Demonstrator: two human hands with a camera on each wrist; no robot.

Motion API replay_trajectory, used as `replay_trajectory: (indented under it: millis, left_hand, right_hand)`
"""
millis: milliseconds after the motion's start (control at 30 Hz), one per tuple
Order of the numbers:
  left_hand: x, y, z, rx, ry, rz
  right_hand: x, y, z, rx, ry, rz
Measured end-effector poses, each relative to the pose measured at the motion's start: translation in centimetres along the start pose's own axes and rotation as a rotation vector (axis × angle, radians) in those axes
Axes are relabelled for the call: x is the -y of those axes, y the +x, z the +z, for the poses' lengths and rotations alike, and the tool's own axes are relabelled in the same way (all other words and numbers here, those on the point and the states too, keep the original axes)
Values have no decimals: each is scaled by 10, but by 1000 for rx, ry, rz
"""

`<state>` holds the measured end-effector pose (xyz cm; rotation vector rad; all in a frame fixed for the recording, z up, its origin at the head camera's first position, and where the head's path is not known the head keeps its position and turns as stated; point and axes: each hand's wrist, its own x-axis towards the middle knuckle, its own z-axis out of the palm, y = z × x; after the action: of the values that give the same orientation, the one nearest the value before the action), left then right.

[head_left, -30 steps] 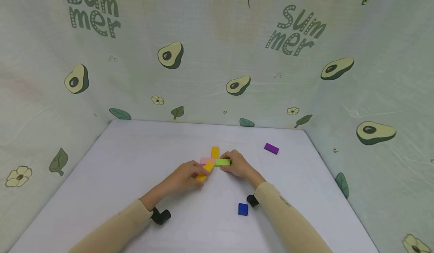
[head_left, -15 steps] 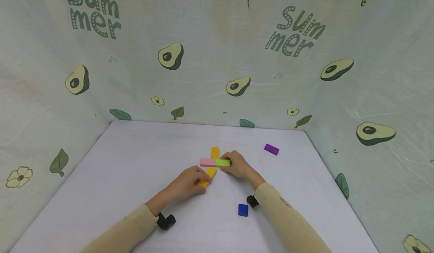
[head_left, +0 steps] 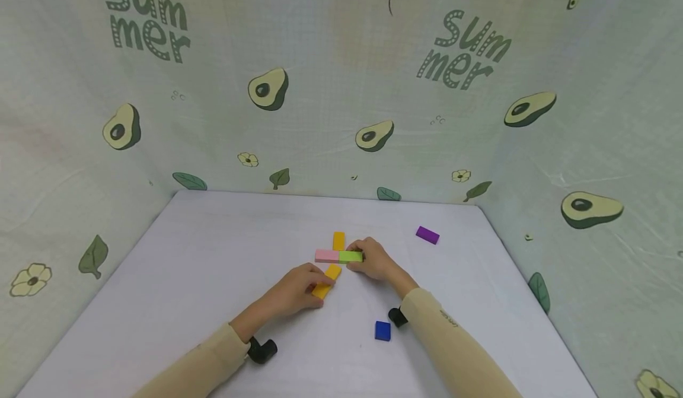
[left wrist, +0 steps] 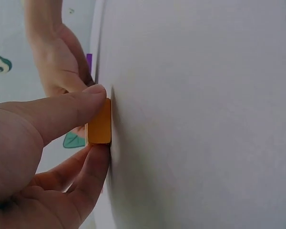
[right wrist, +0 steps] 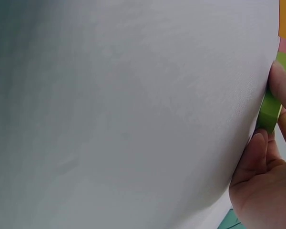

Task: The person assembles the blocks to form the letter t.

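Between thumb and fingers my left hand (head_left: 294, 289) pinches a yellow block (head_left: 333, 272), slanted on the white table. In the left wrist view the end of this yellow block (left wrist: 100, 124) shows between thumb and fingertips. My right hand (head_left: 372, 260) grips the right end of a green block (head_left: 350, 257); the right wrist view shows thumb and fingers around the green block (right wrist: 270, 109). A pink block (head_left: 326, 256) lies end to end with the green one. Behind the seam of these two stands another yellow block (head_left: 338, 241), pointing away from me.
A purple block (head_left: 427, 235) lies at the back right of the table (head_left: 224, 238). Closer to me, left of the right forearm, is a blue square block (head_left: 382, 331). Patterned cloth (head_left: 320, 89) rises behind the table and on both sides.
My left hand has drawn the yellow block toward me, off the front of the pink block, then nearly stopped. The right hand and the green block have stayed in place.
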<state>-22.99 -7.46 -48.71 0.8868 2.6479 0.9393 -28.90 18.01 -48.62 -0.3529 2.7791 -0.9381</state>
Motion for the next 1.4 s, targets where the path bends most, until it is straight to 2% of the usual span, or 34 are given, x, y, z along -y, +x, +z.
replay_trajectory:
  millis: [267,600,833,1167,1400]
  left_hand:
    - [1,-3,-1,2,10,-14]
    - [-1,-1,5,-7,-88,-76]
    - [-3,3,11,-17,-145,-146]
    - [-9,6,15,-38,-170,-167]
    - [-8,9,17,-59,-176,-197]
  right_hand:
    - [1,0,0,0,-2,-2]
    - [0,1,0,8,-3,12]
    - [-2,2,0,5,-4,10]
    - [-4,2,1,0,-21,-5]
    - [-3,1,0,0,-7,-11]
